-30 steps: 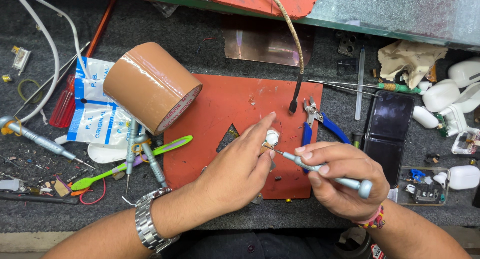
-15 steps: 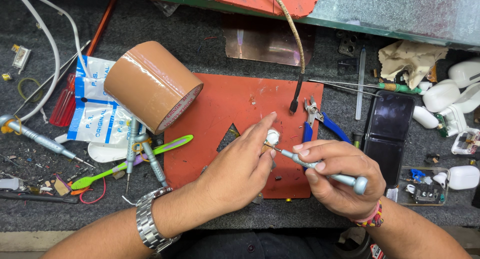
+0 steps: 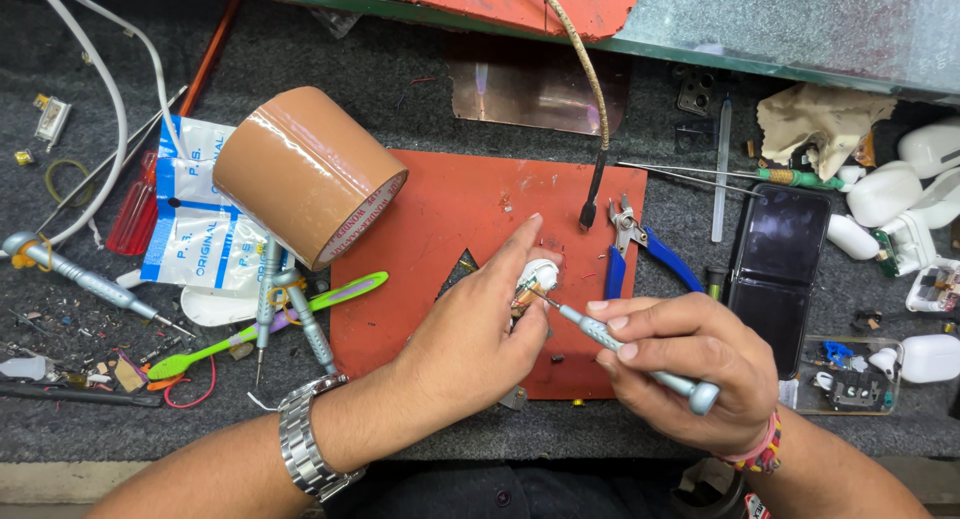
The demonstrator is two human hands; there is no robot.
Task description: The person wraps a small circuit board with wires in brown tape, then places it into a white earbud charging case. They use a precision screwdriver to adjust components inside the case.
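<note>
Partly hidden behind the left hand (image 3: pixel 470 349), a small white part (image 3: pixel 540 275) is pinched between thumb and fingers over the red mat (image 3: pixel 440 209); its inner detail is too small to make out. Closed around a slim grey screwdriver (image 3: pixel 625 351), the right hand (image 3: pixel 690 369) sets the tip against that part. Nearby on the dark grey bench (image 3: pixel 400 109), cut off below by its edge, lie a brown tape roll (image 3: pixel 300 174), blue-handled pliers (image 3: pixel 640 249) and a dark phone (image 3: pixel 775 259).

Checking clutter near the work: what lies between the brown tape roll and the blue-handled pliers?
In the head view, the red mat spans that stretch between tape roll and pliers, with a black-tipped cable end resting near the pliers.
</note>
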